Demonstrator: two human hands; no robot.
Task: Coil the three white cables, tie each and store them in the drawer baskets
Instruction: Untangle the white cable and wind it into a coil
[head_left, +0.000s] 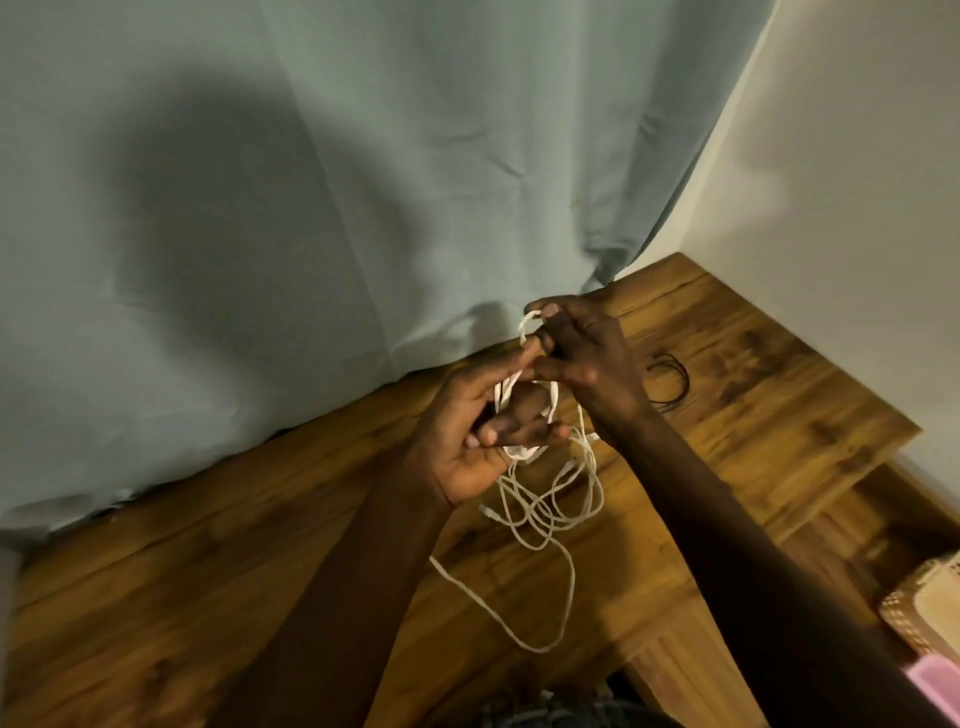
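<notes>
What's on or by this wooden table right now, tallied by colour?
White: 1 tangle of cable; separate cables cannot be told apart
Black: 1 bundle of thin ties
Beige: 1 woven basket
Pink: 1 object at the frame edge
Total: 4

We have bare wooden tabletop (156, 597) across the lower left of the frame. At centre, loose white cable loops (540, 519) clutter it; black ties (670, 382) lie centre right; the grey-green curtain (311, 182) closes off the top.

My left hand (478, 431) cups palm-up with fingers curled closed, my right hand (582, 353) pinching shut just above it.
</notes>
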